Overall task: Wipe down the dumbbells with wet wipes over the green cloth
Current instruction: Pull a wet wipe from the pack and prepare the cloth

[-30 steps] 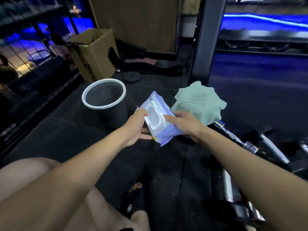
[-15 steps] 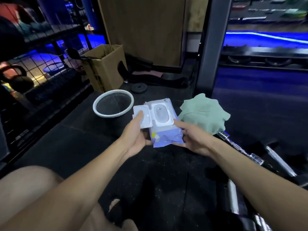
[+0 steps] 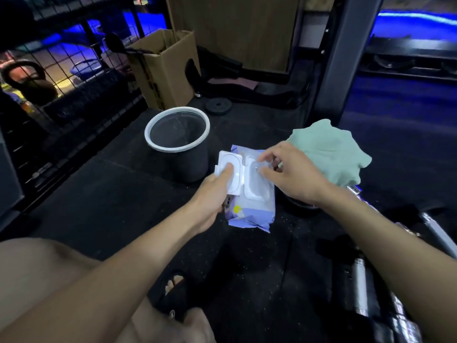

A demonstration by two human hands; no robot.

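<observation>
Left hand (image 3: 217, 191) clasps the wet-wipe pack (image 3: 249, 194), lid flipped open leftward; right hand's (image 3: 294, 174) fingers curl directly over the opening, pinching nothing visible.

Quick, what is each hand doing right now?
Left hand: holds the wet wipes pack, thumb pressing its flipped-open lid.
Right hand: fingers curled at the pack's opening; whether they pinch a wipe cannot be told.

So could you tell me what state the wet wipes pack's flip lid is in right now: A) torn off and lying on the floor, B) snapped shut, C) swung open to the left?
C: the flip lid lies swung open, pinned under the left hand thumb, while the right hand reaches at the wet wipes pack opening.
</observation>
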